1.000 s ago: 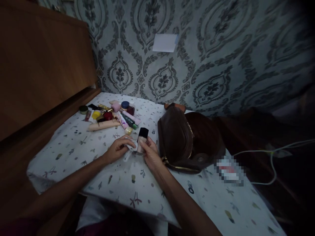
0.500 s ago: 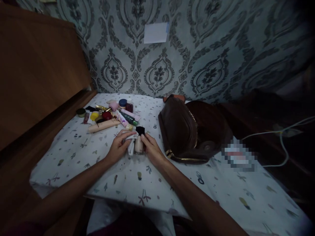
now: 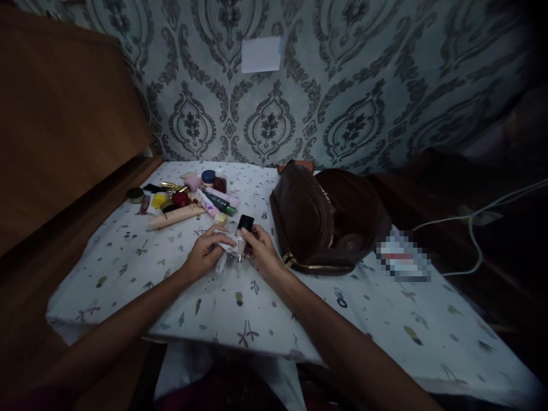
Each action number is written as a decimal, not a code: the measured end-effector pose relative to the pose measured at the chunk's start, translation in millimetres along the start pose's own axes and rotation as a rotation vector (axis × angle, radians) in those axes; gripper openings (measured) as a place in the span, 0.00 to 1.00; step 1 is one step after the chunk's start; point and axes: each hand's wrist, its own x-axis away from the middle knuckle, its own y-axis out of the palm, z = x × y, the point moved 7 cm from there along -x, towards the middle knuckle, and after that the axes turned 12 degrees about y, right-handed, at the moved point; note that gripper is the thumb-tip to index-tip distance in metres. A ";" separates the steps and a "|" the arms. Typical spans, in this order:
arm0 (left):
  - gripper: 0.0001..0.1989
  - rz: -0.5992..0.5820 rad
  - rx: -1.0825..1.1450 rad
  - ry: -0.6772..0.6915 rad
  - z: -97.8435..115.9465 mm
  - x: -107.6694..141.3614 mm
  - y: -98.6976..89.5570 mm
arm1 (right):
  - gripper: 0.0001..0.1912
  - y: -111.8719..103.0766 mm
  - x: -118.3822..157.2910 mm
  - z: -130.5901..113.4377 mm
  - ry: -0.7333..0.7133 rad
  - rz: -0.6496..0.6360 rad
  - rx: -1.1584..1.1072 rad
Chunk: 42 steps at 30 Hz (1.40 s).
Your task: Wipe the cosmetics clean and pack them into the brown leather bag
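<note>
My right hand (image 3: pixel 262 249) is closed around a small glass foundation bottle (image 3: pixel 240 246) with a square black cap, tilted with its cap to the upper right. In my left hand (image 3: pixel 206 251) is a crumpled white wipe (image 3: pixel 223 261), pressed against the bottle's left side. Both hands are close together above the patterned tablecloth. Just beyond them lies a group of cosmetics, with a beige tube (image 3: pixel 176 217), a floral tube (image 3: pixel 207 203) and a dark green tube (image 3: pixel 220 202) nearest.
A brown leather bag (image 3: pixel 299 220) with a gold zipper lies open to the right of my hands. Behind the tubes are a blue-lidded jar (image 3: pixel 208 177) and a yellow-lidded item (image 3: pixel 160 200). A wooden cabinet (image 3: pixel 64 125) borders the left; a white cable (image 3: pixel 475 245) hangs at the right.
The foundation bottle has tipped from nearly upright to a slant, its cap now leaning right. My left hand's wipe has shifted across the bottle. The whole view has shifted slightly.
</note>
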 end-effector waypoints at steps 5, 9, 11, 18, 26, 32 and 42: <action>0.12 -0.050 -0.026 0.045 3.6 -0.5 2.7 | 0.29 -7.6 0.8 -7.8 -0.037 0.059 -0.017; 0.13 -0.063 -0.119 0.048 5.2 0.7 3.1 | 0.35 -7.2 2.7 -11.8 -0.016 0.029 0.026; 0.14 -0.068 -0.165 0.060 6.5 1.4 2.7 | 0.31 -6.6 3.3 -11.7 0.007 0.016 0.054; 0.17 -0.069 -0.315 0.079 6.3 4.4 1.4 | 0.23 -14.3 -5.4 -9.4 -0.002 0.082 0.137; 0.22 -0.060 -0.345 0.244 14.3 7.3 10.9 | 0.21 -13.2 -3.0 -16.8 -0.085 0.062 0.233; 0.21 -0.199 -0.312 0.374 31.2 13.2 6.5 | 0.22 -14.0 -1.9 -22.9 -0.130 0.070 0.265; 0.19 -0.250 -0.267 0.264 31.8 37.3 -22.5 | 0.24 -2.1 4.8 -32.0 -0.163 0.022 0.262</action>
